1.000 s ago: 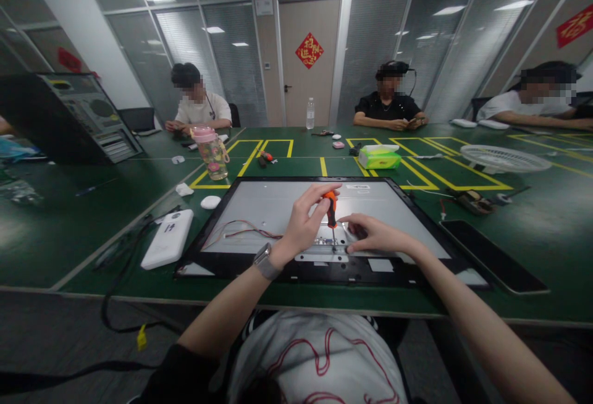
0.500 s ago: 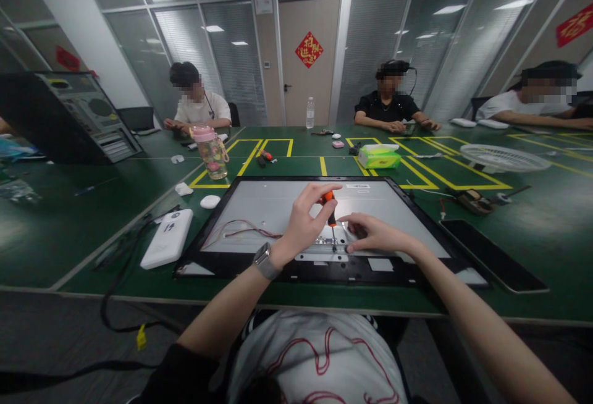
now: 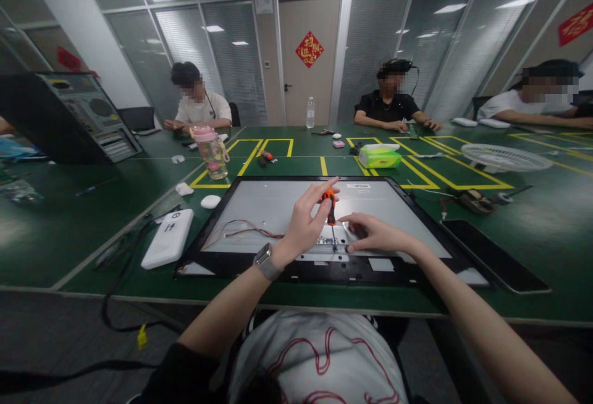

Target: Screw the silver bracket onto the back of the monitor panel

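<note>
A flat display panel [image 3: 259,203] with a black frame lies on the table, its pale metal back up. Over its near middle, my left hand [image 3: 306,215], with a watch on the wrist, has a screwdriver [image 3: 330,211] with an orange and black handle between thumb and fingers. The screwdriver stands nearly upright, its shaft pointing down at a small board [image 3: 327,240] near the panel's lower edge. Just right of the shaft rests my right hand [image 3: 377,233], thumb and index finger apart and the other fingers curled. Thin wires [image 3: 245,229] lie on the panel's left part.
Left of the panel are a white power bank [image 3: 169,238], a white case [image 3: 210,202] and a flowered bottle [image 3: 212,154]. A black phone [image 3: 493,256] lies to the right. Beyond stand a green tissue pack [image 3: 380,157] and a white fan grille [image 3: 504,157]. Several people sit opposite.
My left hand's fingers have straightened around the screwdriver's handle, showing more of it. The screwdriver stays in place, and my right hand has hardly moved.
</note>
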A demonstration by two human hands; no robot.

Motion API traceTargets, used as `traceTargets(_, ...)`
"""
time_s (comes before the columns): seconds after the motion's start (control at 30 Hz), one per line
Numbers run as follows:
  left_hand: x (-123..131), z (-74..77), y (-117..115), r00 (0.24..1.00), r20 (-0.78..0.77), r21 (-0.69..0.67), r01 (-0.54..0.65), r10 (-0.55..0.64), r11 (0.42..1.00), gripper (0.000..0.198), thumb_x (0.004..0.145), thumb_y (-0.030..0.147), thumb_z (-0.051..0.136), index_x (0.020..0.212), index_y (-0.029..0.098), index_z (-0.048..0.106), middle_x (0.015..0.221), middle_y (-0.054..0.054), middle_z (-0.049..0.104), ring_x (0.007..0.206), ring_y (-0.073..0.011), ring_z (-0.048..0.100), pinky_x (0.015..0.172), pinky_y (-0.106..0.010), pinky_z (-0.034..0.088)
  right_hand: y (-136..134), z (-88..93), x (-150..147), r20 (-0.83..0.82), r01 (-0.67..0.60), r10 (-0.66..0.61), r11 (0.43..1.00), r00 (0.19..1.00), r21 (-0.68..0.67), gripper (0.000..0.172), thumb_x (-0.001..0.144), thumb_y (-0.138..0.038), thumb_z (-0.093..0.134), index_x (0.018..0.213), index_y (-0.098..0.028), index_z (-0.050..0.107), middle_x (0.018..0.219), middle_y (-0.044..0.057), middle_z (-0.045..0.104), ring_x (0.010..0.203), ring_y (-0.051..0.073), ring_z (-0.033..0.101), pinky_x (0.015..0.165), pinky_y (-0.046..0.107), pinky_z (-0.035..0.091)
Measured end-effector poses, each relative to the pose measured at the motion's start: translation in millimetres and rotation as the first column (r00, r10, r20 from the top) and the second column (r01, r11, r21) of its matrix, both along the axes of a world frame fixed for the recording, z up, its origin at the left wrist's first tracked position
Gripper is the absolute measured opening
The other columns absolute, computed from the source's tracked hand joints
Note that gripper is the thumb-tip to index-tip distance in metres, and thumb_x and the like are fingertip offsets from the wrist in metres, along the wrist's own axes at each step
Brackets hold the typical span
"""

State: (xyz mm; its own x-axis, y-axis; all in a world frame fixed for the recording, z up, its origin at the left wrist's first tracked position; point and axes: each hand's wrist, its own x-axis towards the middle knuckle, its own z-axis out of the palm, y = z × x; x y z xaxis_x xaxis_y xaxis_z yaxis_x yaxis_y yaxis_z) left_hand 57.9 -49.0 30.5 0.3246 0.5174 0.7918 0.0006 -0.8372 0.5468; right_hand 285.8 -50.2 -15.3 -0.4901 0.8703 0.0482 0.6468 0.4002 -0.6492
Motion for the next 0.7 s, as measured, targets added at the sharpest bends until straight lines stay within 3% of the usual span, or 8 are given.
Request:
traceTargets(0.2,1.5,-2.7,0.1,1.000,0.010,-0.001,-0.029,0.029,1.000,0.033,0.092,0.024,0.057,0.125,0.020,0.059,0.100,-0.006,0.064,0.088,-0.0145,0.061,0.082,-0.029,0.051,0.9,-2.0,0.3,-0.018,-0.001,0.001,1.000,1.000,0.011,0.072,0.068,-0.054,0.077,0.125,-0.014,0.060,0.085,0.002,0.054,0.078,0.020,0.052,0.073,0.031,0.045)
traceTargets(0.33,0.9,0.0,-1.2,1.000,-0.007,0.045,-0.013,0.014,0.999,0.032,0.095,0.022,0.051,0.126,0.021,0.060,0.101,-0.006,0.066,0.090,-0.0148,0.061,0.082,-0.030,0.050,-0.1,0.1,-0.9,-0.007,0.002,-0.002,1.000,1.000,0.006,0.069,0.068,-0.053,0.078,0.124,-0.016,0.061,0.085,0.002,0.053,0.077,0.019,0.052,0.072,0.030,0.045)
traceTargets(0.5,0.9,2.2,-1.5,0.997,0.044,0.057,-0.059,0.056,0.997,0.024,0.089,0.026,0.063,0.113,0.022,0.069,0.089,-0.003,0.060,0.082,-0.0138,0.057,0.079,-0.029,0.049,-0.8,0.9,-1.0,-0.004,-0.003,0.003,1.000,1.000,0.022,0.069,0.068,-0.054,0.077,0.124,-0.017,0.060,0.085,0.002,0.054,0.076,0.019,0.051,0.070,0.030,0.044)
traceTargets(0.63,1.0,1.0,-0.7,0.999,0.026,0.030,-0.027,0.027,0.999,0.030,0.094,0.025,0.054,0.122,0.023,0.064,0.096,-0.005,0.062,0.088,-0.0144,0.057,0.081,-0.029,0.048,-0.7,1.0,-0.9,-0.001,0.005,-0.005,1.000,1.000,0.014,0.071,0.067,-0.054,0.077,0.125,-0.016,0.061,0.085,0.002,0.054,0.078,0.020,0.053,0.072,0.031,0.045)
traceTargets(0.7,1.1,0.8,-0.6,0.999,0.042,0.023,-0.035,0.034,0.999,0.026,0.093,0.024,0.057,0.117,0.022,0.066,0.092,-0.004,0.062,0.084,-0.0133,0.057,0.078,-0.027,0.048,-0.7,1.4,-1.0,0.000,0.008,-0.008,1.000,1.000,0.008,0.071,0.067,-0.054,0.078,0.124,-0.016,0.061,0.086,0.002,0.055,0.079,0.020,0.053,0.074,0.031,0.046)
